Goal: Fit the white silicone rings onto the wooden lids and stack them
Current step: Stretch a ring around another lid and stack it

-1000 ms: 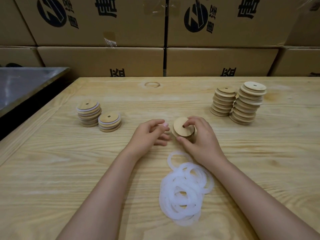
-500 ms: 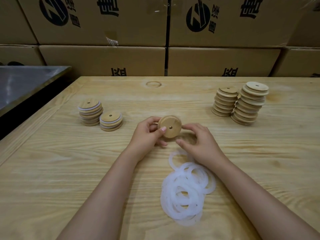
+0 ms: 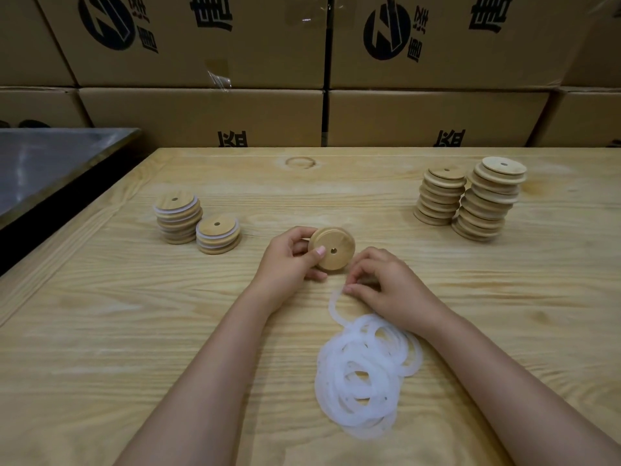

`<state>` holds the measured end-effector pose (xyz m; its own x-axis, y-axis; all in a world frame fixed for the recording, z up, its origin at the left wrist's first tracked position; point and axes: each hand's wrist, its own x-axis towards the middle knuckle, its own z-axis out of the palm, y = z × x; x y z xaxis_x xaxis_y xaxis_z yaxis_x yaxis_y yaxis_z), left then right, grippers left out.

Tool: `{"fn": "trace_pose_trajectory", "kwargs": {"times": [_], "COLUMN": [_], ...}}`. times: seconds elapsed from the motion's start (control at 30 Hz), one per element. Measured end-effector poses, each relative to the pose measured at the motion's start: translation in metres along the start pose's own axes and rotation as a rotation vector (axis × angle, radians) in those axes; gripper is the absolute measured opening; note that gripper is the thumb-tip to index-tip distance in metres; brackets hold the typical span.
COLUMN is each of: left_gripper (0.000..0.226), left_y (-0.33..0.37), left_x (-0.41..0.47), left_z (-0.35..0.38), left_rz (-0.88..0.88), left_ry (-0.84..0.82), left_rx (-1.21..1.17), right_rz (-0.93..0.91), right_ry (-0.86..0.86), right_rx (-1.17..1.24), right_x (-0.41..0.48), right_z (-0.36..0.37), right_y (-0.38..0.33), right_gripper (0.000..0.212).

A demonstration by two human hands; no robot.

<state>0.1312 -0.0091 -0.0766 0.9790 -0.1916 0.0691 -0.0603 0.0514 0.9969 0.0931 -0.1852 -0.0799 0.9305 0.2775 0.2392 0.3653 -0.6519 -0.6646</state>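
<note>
My left hand [image 3: 289, 261] grips a round wooden lid [image 3: 337, 247] with a centre hole, tilted up off the table. Just right of it, my right hand [image 3: 386, 287] pinches the top edge of one white silicone ring [image 3: 333, 307] that lies on the wood. A heap of several white rings [image 3: 364, 375] lies nearer to me, partly under my right wrist. Two low stacks of lids with white rings fitted [image 3: 178, 218] [image 3: 218, 234] stand at the left. Two taller stacks of bare wooden lids [image 3: 440, 196] [image 3: 490, 200] stand at the right.
The work surface is a pale wooden table [image 3: 100, 331]. A dark metal-topped surface [image 3: 43, 166] adjoins it at the left. Stacked cardboard boxes [image 3: 302, 62] form a wall behind the table's far edge.
The lid passed from my right hand to my left hand and was lifted. My right hand then dropped toward me onto the ring nearest the lid.
</note>
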Motion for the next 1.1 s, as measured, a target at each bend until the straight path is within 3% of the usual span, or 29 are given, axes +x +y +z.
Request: {"fn": "trace_pose_trajectory", "kwargs": {"times": [0.13, 0.2, 0.4, 0.5, 0.57, 0.67, 1.1], "left_gripper": [0.019, 0.018, 0.03, 0.024, 0.015, 0.027, 0.011], "left_y": [0.001, 0.002, 0.005, 0.004, 0.005, 0.005, -0.005], "left_x": [-0.001, -0.003, -0.005, -0.006, -0.006, -0.006, -0.003], "left_z": [-0.003, -0.003, -0.004, -0.003, -0.001, 0.001, 0.009], "left_rz": [0.031, 0.032, 0.031, 0.036, 0.038, 0.033, 0.151], "left_ry": [-0.071, -0.11, -0.168, -0.164, -0.157, -0.174, -0.061], "left_rx": [-0.015, -0.021, -0.049, -0.049, -0.056, -0.053, 0.085], "right_rz": [-0.028, -0.012, 0.062, 0.105, 0.11, 0.103, 0.107], "right_ry": [0.324, 0.4, 0.424, 0.453, 0.47, 0.491, 0.549], "right_rx": [0.142, 0.234, 0.415, 0.451, 0.452, 0.434, 0.421], "right_x": [0.003, 0.004, 0.004, 0.004, 0.004, 0.004, 0.004], "right_z": [0.002, 0.002, 0.001, 0.0, 0.0, 0.001, 0.0], "right_y": [-0.001, -0.002, -0.002, -0.002, -0.002, -0.002, -0.002], "right_gripper": [0.013, 0.013, 0.016, 0.016, 0.015, 0.014, 0.012]}}
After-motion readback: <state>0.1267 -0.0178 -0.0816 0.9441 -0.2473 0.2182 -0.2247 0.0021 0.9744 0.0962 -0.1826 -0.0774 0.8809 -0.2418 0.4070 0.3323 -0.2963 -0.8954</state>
